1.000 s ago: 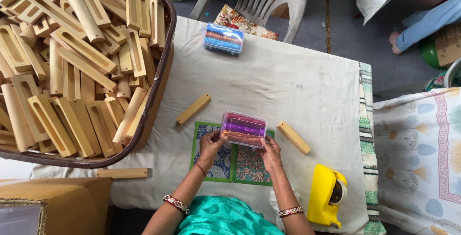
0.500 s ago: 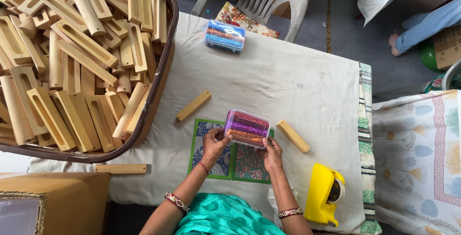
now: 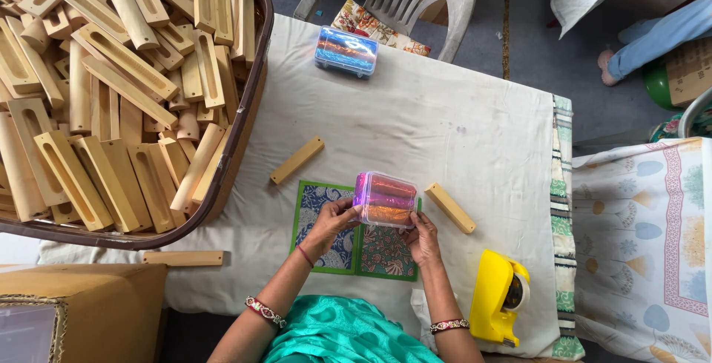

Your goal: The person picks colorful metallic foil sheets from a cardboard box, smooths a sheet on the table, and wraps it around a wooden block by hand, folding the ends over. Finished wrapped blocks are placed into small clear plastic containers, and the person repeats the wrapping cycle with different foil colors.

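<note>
Head view, left to right: large brown tub holds slotted pale wooden blocks, smooth and rectangular. Left hand and right hand are both clamped on the clear plastic box, which holds glossy pink and orange rolls. Compared with a second ago, the box sits tilted and lifted slightly above the patterned cards on the white cloth. Yellow tape dispenser lies at the right
</note>
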